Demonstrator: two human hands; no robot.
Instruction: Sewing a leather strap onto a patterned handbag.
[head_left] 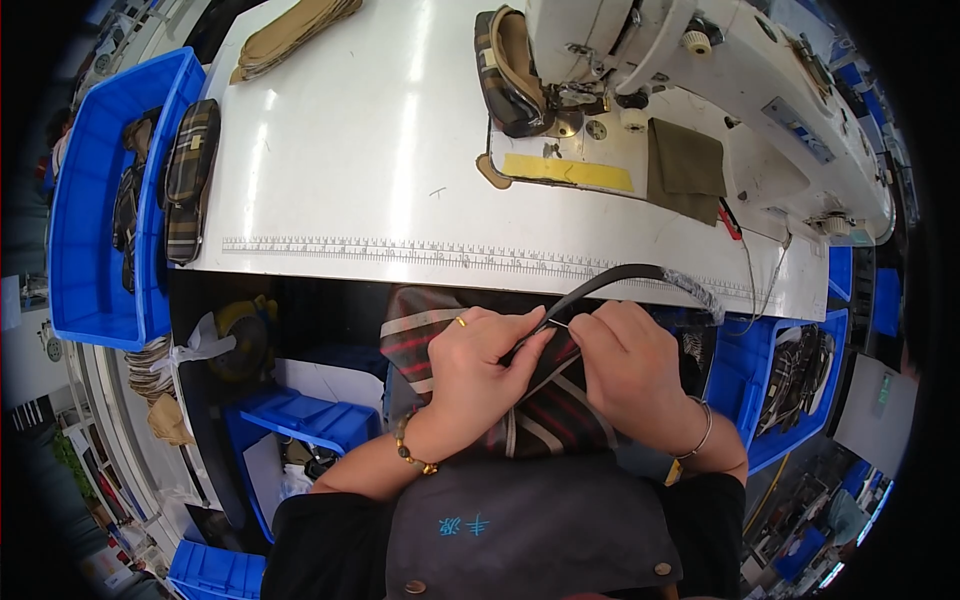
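A dark, narrow strap [610,278] arches up from between my hands and curves over to the right, its far end frayed or shiny. My left hand [475,365] pinches the strap's near end between thumb and fingers. Close beside it, my right hand [632,365] is closed on a thin pale rod [557,323], which reaches to the strap at the left fingertips. Too little of the rod shows to tell its kind. Beneath both hands, striped plaid fabric [545,415] covers my lap.
Ahead is a white sewing table [330,180] with a printed ruler. A sewing machine [790,110] stands at right, a plaid pouch-like piece [508,85] by its needle. Blue bins [75,230] flank the table; another plaid piece [190,180] lies at its left edge.
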